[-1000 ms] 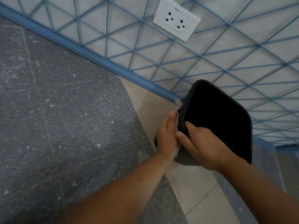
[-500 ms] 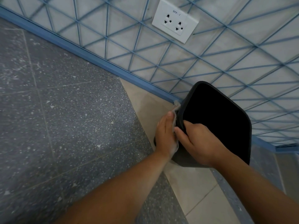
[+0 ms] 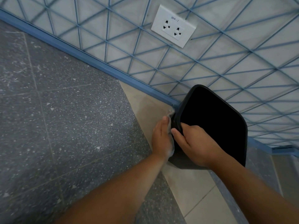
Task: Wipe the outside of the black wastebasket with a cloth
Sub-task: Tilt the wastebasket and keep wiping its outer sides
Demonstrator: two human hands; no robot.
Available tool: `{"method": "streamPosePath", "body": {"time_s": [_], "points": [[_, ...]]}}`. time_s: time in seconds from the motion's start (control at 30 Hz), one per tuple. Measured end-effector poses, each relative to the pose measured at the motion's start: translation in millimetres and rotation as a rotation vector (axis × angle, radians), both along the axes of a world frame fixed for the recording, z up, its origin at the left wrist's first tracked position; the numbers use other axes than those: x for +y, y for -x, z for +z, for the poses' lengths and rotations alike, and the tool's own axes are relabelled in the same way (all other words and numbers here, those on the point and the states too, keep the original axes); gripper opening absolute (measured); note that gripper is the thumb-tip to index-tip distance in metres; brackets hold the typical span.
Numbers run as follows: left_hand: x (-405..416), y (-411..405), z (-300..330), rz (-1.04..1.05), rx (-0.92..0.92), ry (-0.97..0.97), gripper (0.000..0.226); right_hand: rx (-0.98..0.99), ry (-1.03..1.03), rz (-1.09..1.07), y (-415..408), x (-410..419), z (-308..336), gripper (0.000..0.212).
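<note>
1. The black wastebasket (image 3: pixel 213 126) stands on the floor (image 3: pixel 64 126) just beside the wall (image 3: pixel 226 54), on a strip of pale tiles next to the dark speckled ones, with its open mouth facing the camera.
2. The left hand (image 3: pixel 161 138) lies flat with straight fingers against the basket's outer left side, pressing a pale cloth (image 3: pixel 170 120) onto it; the cloth peeks out past the fingertips and along the palm.
3. The right hand (image 3: pixel 195 143) grips the near rim, with the thumb outside near the cloth and the fingers curled over the edge into the dark interior.
4. A white double socket (image 3: pixel 174 26) sits on the wall above, among a pattern of blue lines, and a blue skirting strip (image 3: pixel 97 62) runs along the wall's foot.
</note>
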State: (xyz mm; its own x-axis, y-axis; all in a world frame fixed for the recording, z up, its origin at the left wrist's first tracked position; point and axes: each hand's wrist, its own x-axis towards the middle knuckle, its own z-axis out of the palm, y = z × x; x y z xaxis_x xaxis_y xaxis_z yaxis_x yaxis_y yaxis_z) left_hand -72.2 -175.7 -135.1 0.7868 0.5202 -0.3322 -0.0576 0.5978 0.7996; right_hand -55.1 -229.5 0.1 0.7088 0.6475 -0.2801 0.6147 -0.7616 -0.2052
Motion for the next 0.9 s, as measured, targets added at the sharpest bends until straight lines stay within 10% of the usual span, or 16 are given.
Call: {"method": "streamPosePath", "body": {"time_s": [0.9], "points": [[5,-1,12,-0.075,-0.047,-0.003,0.042,-0.005,-0.026,0.021,-4,-2,-2,0.03]]}}
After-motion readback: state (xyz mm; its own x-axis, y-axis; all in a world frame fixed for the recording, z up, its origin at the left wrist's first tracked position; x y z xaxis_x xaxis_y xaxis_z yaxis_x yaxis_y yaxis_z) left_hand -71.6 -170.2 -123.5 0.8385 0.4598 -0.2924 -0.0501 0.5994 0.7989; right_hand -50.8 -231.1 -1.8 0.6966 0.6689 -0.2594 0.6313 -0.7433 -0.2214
